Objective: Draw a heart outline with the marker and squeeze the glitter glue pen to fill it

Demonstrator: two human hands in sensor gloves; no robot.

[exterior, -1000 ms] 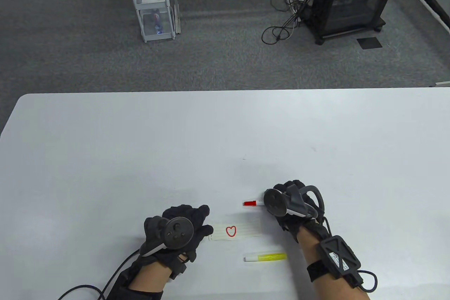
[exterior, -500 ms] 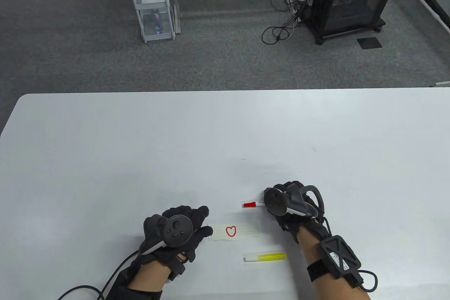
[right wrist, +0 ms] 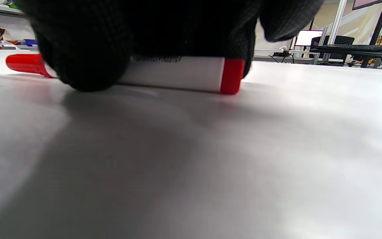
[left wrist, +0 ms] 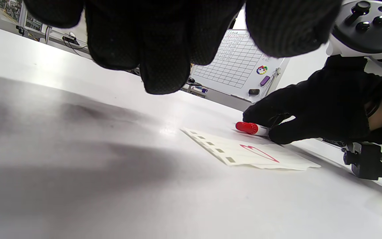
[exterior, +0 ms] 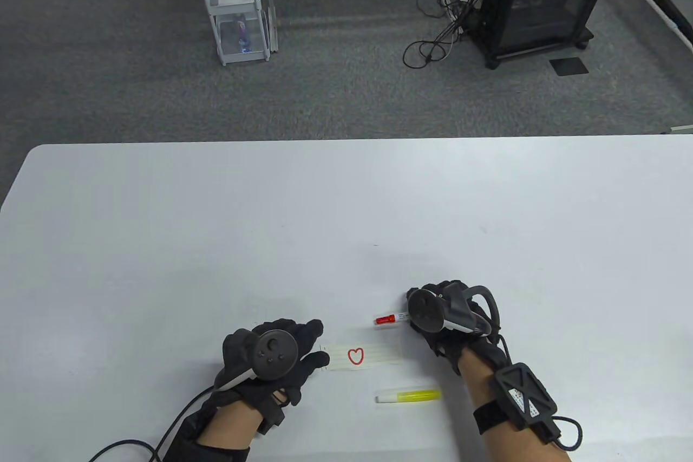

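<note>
Here the red-capped marker (exterior: 391, 318) is held flat on the bench (exterior: 216, 245) by the curled fingers of the right hand (exterior: 449, 316), just beyond the paper (exterior: 379, 356) with its red heart (exterior: 355, 356). The paper's left edge is met by the left hand (exterior: 270, 359), fingers relaxed. The yellow glue pen (exterior: 409, 396) lies nearer, untouched.

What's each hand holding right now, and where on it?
Right hand grips the capped red marker mid-barrel, lying on the table. Left hand holds nothing.
</note>
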